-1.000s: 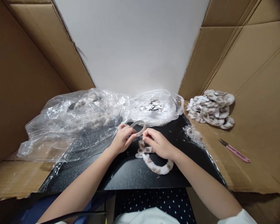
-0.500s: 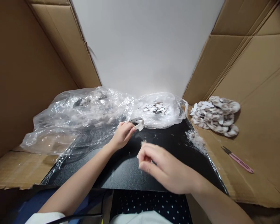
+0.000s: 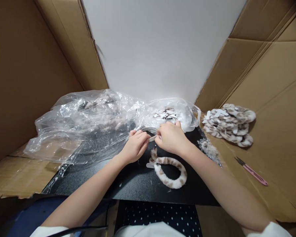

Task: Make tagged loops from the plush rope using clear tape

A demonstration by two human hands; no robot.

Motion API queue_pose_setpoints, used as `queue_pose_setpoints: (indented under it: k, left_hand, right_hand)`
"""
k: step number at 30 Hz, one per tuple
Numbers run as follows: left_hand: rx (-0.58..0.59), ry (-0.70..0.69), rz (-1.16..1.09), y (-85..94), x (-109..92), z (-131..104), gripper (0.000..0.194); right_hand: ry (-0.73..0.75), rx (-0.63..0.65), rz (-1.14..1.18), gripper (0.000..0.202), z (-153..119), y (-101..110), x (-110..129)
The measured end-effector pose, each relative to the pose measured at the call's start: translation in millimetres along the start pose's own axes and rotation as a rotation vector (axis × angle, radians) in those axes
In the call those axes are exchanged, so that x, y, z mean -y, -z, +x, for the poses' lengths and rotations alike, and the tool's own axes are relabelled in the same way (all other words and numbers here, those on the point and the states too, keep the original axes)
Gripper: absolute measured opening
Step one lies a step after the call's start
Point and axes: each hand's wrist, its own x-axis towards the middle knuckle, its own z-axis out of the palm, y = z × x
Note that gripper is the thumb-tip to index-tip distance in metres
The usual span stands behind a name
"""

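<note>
A pale strip (image 3: pixel 151 130), curved into a loop with faint print on it, stretches between my two hands above the black tabletop. My left hand (image 3: pixel 136 146) is closed on its left part. Fingers bent, my right hand (image 3: pixel 170 136) pinches the strip's right part. Just below the hands, a fluffy white and brown spotted loop (image 3: pixel 174 182) lies on the black table (image 3: pixel 101 182), with a small bow-like piece and a white tag (image 3: pixel 150 165) at its upper left end.
A clear bag of fluffy material (image 3: pixel 96 118) lies at left, beside a plastic bag (image 3: pixel 187 123) holding small white and metal pieces. On the cardboard at right are piled fluffy loops (image 3: pixel 229 125) and pink thread snips (image 3: pixel 255 175). Fluff scraps (image 3: pixel 209 149) lie nearby.
My right hand has moved up and away from the table and now grips the strip beside my left hand. The spotted loop beneath has come into view.
</note>
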Motion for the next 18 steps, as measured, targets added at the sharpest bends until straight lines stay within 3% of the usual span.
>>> queue_pose_setpoints:
  k: [4, 9, 15, 18]
  left_hand:
    - [0.077, 0.013, -0.063, 2.8, 3.4, 1.7, 0.024]
    - [0.079, 0.029, -0.097, 5.7, 5.8, 3.6, 0.029]
    - [0.019, 0.029, -0.073, 1.2, -1.9, 5.7, 0.029]
    - [-0.01, 0.045, -0.046, -0.1, -8.2, 6.5, 0.029]
  right_hand:
    - [0.062, 0.006, 0.053, 0.019, -10.8, 3.7, -1.9]
    - [0.137, -0.055, 0.073, 0.018, -34.6, 9.4, 2.0]
    - [-0.001, 0.008, 0.144, 0.019, -38.6, 12.9, -12.9]
    - [-0.042, 0.082, 0.159, 0.034, -31.1, 10.4, -20.5]
